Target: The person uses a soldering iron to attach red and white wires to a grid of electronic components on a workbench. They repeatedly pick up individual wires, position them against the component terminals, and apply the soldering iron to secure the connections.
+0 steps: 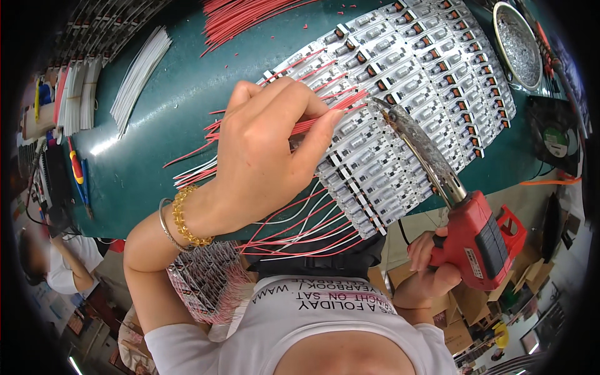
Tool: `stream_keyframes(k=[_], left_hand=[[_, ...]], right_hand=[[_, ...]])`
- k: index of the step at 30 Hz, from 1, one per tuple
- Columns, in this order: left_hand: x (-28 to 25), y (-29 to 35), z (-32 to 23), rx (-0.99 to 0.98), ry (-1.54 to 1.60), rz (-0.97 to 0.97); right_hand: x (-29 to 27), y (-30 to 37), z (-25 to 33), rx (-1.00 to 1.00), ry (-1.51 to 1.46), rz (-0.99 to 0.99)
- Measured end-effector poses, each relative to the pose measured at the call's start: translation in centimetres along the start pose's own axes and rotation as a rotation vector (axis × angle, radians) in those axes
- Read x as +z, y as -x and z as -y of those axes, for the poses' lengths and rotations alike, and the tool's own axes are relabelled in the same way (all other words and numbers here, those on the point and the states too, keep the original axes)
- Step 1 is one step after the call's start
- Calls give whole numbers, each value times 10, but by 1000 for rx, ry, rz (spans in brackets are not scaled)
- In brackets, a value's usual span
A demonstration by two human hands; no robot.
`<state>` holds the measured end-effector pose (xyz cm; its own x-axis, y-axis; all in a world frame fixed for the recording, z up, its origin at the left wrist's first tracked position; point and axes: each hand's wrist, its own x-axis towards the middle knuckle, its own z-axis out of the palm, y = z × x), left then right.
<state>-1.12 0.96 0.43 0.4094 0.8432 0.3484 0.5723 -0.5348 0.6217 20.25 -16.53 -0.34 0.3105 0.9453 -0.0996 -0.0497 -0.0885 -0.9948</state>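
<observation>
My left hand is closed on a bunch of red wires, pinching them between thumb and fingers over a sheet of small white circuit boards. One wire end reaches toward the tip of a red soldering gun, whose handle my right hand grips. The gun's long metal barrel slants up and left across the boards, its tip close to the wire ends. Red and white wires trail from the boards' near-left edge toward my body.
Red wires lie at the back, and white wires lie on the green table at left. A screwdriver rests farther left. A metal bowl and a black fan stand at right. Another person sits at far left.
</observation>
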Motion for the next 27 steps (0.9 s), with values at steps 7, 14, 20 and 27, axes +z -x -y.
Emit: stream_keyframes(k=[7, 14, 20, 27], left_hand=[[0, -1, 1, 23, 7, -8], [1, 0, 3, 26, 32, -11], [1, -1, 3, 57, 7, -3], [2, -1, 4, 71, -4, -4]], right_hand=[[0, 2, 0, 26, -110, 5], [11, -2, 9, 17, 16, -82], [8, 2, 6, -25, 127, -85], [5, 3, 7, -12, 117, -75]])
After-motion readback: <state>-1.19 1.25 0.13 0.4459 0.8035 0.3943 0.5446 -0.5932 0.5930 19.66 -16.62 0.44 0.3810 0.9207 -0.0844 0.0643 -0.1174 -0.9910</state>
